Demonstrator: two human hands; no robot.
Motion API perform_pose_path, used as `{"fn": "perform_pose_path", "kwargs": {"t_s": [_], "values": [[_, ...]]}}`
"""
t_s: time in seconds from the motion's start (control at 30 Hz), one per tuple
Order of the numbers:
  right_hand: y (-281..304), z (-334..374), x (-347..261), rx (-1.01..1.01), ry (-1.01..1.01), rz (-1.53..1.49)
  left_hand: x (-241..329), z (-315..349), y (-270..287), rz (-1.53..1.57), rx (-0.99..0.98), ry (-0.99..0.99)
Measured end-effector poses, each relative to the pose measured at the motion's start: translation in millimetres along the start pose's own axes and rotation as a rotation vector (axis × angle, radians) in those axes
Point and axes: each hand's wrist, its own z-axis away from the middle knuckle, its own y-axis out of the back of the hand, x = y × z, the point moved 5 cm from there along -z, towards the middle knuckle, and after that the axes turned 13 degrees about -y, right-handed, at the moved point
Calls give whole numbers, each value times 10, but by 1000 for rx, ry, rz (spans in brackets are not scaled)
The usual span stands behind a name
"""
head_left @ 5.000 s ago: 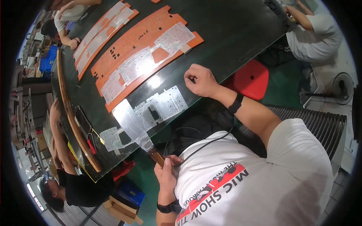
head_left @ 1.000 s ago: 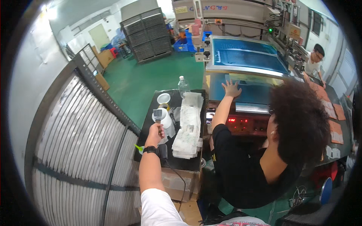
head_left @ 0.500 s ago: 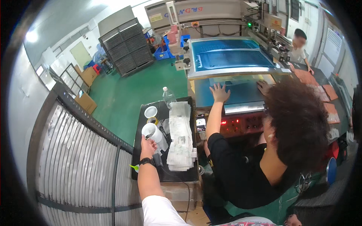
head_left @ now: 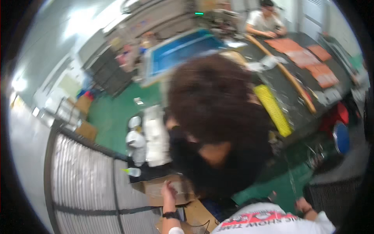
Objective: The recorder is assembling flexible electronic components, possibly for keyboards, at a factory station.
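Observation:
My left hand (head_left: 169, 192), with a dark watch on the wrist, hangs in front of a cardboard box (head_left: 152, 188) below the small black table (head_left: 147, 172). Its fingers look loosely apart and nothing shows in them, though motion blurs them. White cups (head_left: 135, 139), a stack of printed paper sheets (head_left: 156, 136) and a small bottle with a yellow-green tip (head_left: 133, 171) stand or lie on that table. Low at the right, my right hand (head_left: 304, 205) is beside a dark slatted rack (head_left: 331, 197); its fingers are too blurred to read.
A co-worker in black (head_left: 222, 156) is close in front. Behind is a printing machine with a blue screen (head_left: 183, 52). Another person (head_left: 267, 23) sits at a dark table (head_left: 284, 78) with orange sheets (head_left: 298, 52), a wooden bar (head_left: 278, 70) and a yellow strip (head_left: 272, 111). A tall rack (head_left: 83, 175) stands left.
My left hand has left the white cup and drawn back toward me. My view has swung right, and my right hand has come further into it. The co-worker's hands are now hidden.

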Motion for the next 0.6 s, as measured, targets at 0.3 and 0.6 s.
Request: {"fn": "perform_pose_path", "kwargs": {"t_s": [0.3, 0.6], "values": [[876, 9, 1067, 188, -473, -630, -1258, 2041, -1874, -1046, -1150, 13], [863, 312, 1702, 170, -605, -850, -1008, 2718, -4557, -1543, -1579, -779]]}}
